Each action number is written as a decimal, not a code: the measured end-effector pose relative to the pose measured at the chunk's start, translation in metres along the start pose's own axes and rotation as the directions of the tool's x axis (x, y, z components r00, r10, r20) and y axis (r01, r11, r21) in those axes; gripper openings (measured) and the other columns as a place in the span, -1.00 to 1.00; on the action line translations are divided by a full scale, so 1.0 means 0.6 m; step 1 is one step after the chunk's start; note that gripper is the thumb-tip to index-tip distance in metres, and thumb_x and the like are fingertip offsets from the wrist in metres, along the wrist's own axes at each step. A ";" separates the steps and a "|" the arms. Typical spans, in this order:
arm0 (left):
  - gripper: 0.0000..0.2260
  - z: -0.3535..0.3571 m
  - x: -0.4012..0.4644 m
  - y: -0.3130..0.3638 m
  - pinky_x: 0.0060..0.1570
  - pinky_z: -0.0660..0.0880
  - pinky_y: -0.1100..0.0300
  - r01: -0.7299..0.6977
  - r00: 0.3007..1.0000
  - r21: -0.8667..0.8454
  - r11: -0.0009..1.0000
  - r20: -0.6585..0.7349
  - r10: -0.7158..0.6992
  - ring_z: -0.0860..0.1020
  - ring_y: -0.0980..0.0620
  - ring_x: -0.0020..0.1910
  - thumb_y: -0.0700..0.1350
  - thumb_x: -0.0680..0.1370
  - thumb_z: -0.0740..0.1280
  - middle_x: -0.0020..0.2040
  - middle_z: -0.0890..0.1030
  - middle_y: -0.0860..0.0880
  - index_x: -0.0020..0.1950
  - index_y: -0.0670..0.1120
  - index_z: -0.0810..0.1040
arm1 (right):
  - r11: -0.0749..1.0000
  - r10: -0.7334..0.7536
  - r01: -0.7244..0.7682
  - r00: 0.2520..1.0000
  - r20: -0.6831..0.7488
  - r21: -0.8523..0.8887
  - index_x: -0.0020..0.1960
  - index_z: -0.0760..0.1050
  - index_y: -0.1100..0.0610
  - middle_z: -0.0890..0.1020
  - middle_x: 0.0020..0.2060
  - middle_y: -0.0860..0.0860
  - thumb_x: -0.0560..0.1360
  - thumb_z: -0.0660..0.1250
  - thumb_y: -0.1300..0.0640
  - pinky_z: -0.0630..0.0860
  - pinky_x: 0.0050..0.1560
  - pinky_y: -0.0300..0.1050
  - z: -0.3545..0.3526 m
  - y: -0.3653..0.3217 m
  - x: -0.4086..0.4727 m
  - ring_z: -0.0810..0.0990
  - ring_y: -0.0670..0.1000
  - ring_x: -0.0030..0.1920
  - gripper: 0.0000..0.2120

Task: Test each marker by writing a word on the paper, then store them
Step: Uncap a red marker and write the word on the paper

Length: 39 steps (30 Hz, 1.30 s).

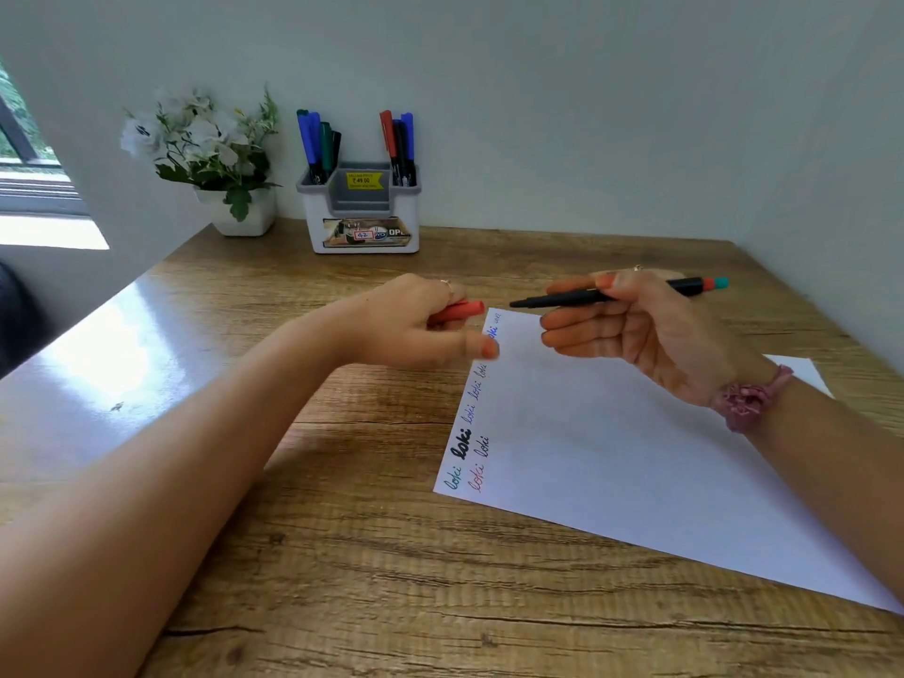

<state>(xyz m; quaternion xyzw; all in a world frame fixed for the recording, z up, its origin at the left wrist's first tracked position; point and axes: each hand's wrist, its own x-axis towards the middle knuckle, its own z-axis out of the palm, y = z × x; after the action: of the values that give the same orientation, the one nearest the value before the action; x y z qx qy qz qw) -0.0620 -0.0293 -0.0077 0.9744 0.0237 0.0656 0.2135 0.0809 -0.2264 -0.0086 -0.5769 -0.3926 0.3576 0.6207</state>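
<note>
Where markers (318,139) stand, perhaps eight: holder's (362,227) side compartments.

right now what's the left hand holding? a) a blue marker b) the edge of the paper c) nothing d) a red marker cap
d: the left hand grips a red cap beside the paper's top corner, while the right hand holds the uncapped black marker with its tip pointing toward the cap.
</note>
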 end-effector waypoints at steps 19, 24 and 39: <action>-0.46 0.010 0.011 -0.026 -0.39 0.27 0.40 0.050 0.986 -0.045 0.998 0.161 -0.042 0.41 0.24 -0.41 0.21 0.34 0.41 -0.41 0.44 0.14 0.29 0.18 0.41 | 0.944 -0.026 0.106 0.969 0.247 -0.314 -0.16 0.53 0.22 0.59 -0.43 -0.07 0.34 0.29 0.31 0.48 -0.37 -0.30 0.031 0.031 -0.016 0.51 -0.14 -0.42 -0.90; -0.45 0.011 0.016 -0.022 -0.41 0.27 0.52 0.035 0.984 -0.055 0.998 0.177 -0.025 0.40 0.45 -0.43 0.14 0.37 0.42 -0.41 0.46 0.33 0.33 0.06 0.45 | 0.921 -0.065 0.188 0.937 0.343 -0.340 -0.13 0.55 0.18 0.63 -0.39 -0.11 0.32 0.38 0.24 0.49 -0.34 -0.31 0.038 0.022 -0.005 0.53 -0.14 -0.39 -0.88; -0.41 0.008 0.017 -0.024 -0.49 0.23 0.41 0.067 0.984 -0.113 0.991 0.172 -0.047 0.35 0.21 -0.54 0.25 0.20 0.40 -0.60 0.36 0.18 0.21 0.13 0.52 | 0.890 -0.079 0.237 0.921 0.381 -0.390 -0.30 0.52 0.14 0.49 -0.44 -0.08 0.28 0.34 0.24 0.34 -0.41 -0.34 0.063 0.042 0.025 0.40 -0.07 -0.43 -0.97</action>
<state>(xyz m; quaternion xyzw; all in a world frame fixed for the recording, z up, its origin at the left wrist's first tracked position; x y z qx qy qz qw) -0.0517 -0.0175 -0.0172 0.9610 0.0296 -0.0220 0.2741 0.0539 -0.1947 -0.0313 -0.5903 -0.6131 0.3082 0.4250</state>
